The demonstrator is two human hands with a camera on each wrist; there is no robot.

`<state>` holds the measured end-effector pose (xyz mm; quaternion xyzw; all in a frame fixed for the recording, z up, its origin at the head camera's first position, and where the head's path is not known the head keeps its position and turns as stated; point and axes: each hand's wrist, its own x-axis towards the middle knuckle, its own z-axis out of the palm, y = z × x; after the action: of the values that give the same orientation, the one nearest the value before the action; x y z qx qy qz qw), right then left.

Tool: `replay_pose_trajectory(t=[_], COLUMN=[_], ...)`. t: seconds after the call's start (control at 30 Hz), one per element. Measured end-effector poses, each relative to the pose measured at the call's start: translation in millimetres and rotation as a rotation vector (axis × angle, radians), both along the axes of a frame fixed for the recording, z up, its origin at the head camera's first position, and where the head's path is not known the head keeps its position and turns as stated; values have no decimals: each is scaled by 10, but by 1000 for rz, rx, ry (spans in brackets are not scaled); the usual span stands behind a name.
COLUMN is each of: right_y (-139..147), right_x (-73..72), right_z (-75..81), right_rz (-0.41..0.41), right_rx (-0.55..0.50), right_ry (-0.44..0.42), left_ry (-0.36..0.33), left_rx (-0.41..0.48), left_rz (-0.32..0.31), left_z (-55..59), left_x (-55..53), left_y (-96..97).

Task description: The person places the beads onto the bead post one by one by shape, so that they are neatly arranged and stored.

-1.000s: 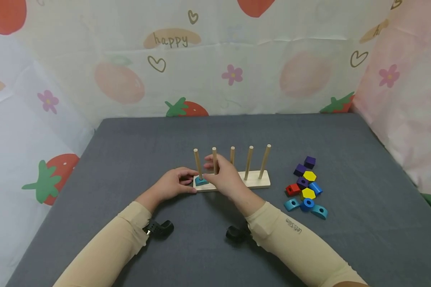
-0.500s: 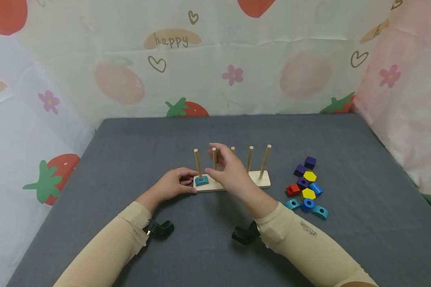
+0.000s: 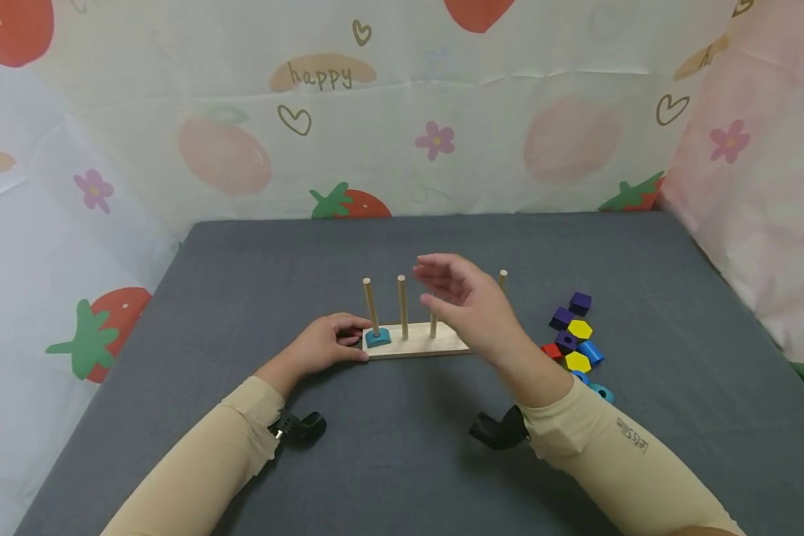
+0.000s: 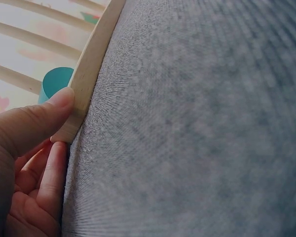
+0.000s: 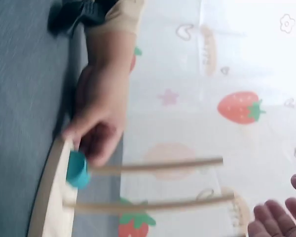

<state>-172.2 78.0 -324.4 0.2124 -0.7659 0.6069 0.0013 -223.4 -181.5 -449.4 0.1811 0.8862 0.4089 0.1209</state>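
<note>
My left hand (image 3: pixel 321 344) grips the left end of a wooden peg board (image 3: pixel 418 346) that lies flat on the table. In the left wrist view its thumb (image 4: pixel 61 98) presses the board's long side and the fingers sit at the end. A teal half-round block (image 3: pixel 378 339) is threaded on the leftmost peg (image 3: pixel 371 305), low against the base. Above the board's right half hovers my right hand (image 3: pixel 479 309), fingers extended and holding nothing. It hides some of the right-hand pegs. The right wrist view shows only its fingertips (image 5: pixel 276 219).
Right of the board lies a loose group of blocks: purple cubes (image 3: pixel 562 318), yellow hexagons (image 3: pixel 578 362), a blue cylinder (image 3: pixel 590 352) and a red block (image 3: pixel 552 351). My right forearm partly covers the nearest ones. Grey cloth (image 3: pixel 388 461) covers the table.
My right hand has moved from the second peg rightward and up over the board's right half, its fingers straightening. The left hand, board and teal block stay where they were.
</note>
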Motion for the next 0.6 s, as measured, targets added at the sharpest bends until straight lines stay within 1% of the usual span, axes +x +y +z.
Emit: replay_pose_trajectory(t=[0.07,0.27,0.37,0.5,0.6], right_y=[112,496,704,983,1218], right_x=[-4,-7,-13,-18,-20], right_z=[15,63,65,26,-43], right_rz=[-22,-54,-105,-194,-209], right_rx=[19,55,124,229,277], right_ry=[22,8,2,-18,-51], left_ry=[6,15,12,9,13], left_rx=[0,-2,2,2,-1], left_rz=[-4,-10,-15,-15,-18], left_z=[9,23,16,-2,-8], left_x=[6,9,2,-4,-6], left_y=[-1,-1,0,2,-2])
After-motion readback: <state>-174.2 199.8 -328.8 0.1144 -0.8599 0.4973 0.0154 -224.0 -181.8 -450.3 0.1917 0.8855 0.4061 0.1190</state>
